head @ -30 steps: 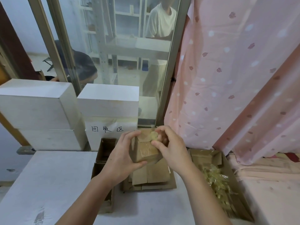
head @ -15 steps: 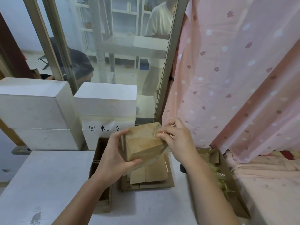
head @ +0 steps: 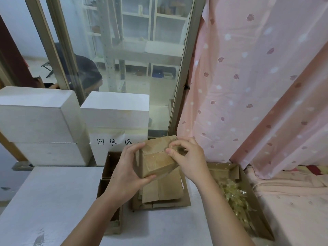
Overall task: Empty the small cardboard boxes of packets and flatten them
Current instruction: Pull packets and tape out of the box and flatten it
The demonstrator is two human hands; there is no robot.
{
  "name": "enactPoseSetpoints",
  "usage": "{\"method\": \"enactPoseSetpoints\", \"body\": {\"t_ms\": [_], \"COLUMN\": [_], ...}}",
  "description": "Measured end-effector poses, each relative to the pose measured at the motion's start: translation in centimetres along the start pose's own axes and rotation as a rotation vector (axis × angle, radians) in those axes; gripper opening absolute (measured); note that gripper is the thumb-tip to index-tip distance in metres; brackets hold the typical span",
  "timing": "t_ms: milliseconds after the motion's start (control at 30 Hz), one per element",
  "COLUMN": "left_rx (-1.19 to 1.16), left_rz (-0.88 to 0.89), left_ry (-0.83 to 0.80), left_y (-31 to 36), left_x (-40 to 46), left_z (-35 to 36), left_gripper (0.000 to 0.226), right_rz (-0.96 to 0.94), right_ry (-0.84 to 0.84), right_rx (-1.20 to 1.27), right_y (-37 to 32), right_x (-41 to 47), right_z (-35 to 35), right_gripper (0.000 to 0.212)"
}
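A small brown cardboard box [head: 156,157] is held up in front of me, tilted, with clear tape across its closed top flaps. My left hand [head: 127,167] grips its left side and bottom corner, thumb underneath. My right hand [head: 188,157] pinches something at the top right edge of the box, thumb and forefinger together; it looks like tape. Below the box lies a stack of flattened cardboard boxes [head: 165,190] on the white table [head: 49,201]. An open carton with clear yellowish packets [head: 236,197] stands to the right.
An open brown carton [head: 108,176] stands left of the flattened stack. Two white blocks [head: 40,125] and a labelled white box [head: 115,121] line the back. A pink curtain [head: 257,82] hangs at right. Behind the glass a person sits.
The box has tilted and turned in my hands. My right hand has shifted along the top edge and now pinches at the top right corner. A person standing behind the glass has left.
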State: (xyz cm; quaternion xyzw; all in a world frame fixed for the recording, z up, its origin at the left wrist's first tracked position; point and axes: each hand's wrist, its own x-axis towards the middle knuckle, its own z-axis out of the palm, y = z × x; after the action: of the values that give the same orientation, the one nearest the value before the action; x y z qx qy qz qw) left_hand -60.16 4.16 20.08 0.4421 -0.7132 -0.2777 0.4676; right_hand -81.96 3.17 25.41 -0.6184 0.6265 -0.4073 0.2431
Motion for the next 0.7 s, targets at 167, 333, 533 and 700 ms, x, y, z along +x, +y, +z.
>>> {"method": "enactPoseSetpoints", "body": {"t_ms": [167,333,533,700], "left_rx": [-0.008,-0.158,-0.167,-0.117], "left_rz": [-0.017,-0.107,-0.11,-0.109], "left_ry": [-0.03,-0.074,-0.055,-0.05], "left_y": [-0.1,-0.6,-0.5,-0.4], "left_x": [-0.2,0.1,0.6,0.8], "left_z": [0.2,0.3,0.2,0.0], "left_gripper": [0.102,0.102,0.102,0.101], "right_rz": [-0.043,-0.068,-0.213,-0.315], "right_ry": [0.126,0.264,0.19,0.064], "right_rx": [-0.233,-0.278,-0.184,-0.257], "right_y": [0.1,-0.9,0.1,0.0], "right_x": [0.0,-0.2,0.2,-0.1], "right_z": [-0.6,-1.2,-1.2,-0.9], "right_gripper": [0.011,0.022,0.012,0.021]}}
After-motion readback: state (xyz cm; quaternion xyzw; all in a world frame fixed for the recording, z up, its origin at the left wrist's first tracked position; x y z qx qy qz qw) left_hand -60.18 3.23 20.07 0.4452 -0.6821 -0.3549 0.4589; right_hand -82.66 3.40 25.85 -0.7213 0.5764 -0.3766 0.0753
